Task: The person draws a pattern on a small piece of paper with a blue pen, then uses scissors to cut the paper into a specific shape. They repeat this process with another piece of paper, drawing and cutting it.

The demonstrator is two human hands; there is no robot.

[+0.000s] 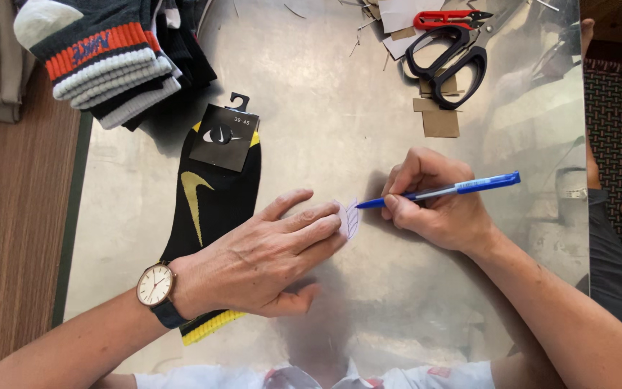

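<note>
We are pinning a small paper slip flat with our open left hand on the shiny metal bench. Our right hand is gripping a blue pen. Scissors are lying near the far edge.

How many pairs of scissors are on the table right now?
2, both at the top right: black-handled scissors, and smaller red-handled scissors just above them. Paper scraps there could hide more.

The left hand covers most of the small white paper slip and the middle of the black sock with yellow trim. The stack of folded striped socks at the worktop's far left corner runs off the top edge, as do the red-handled snips.
</note>
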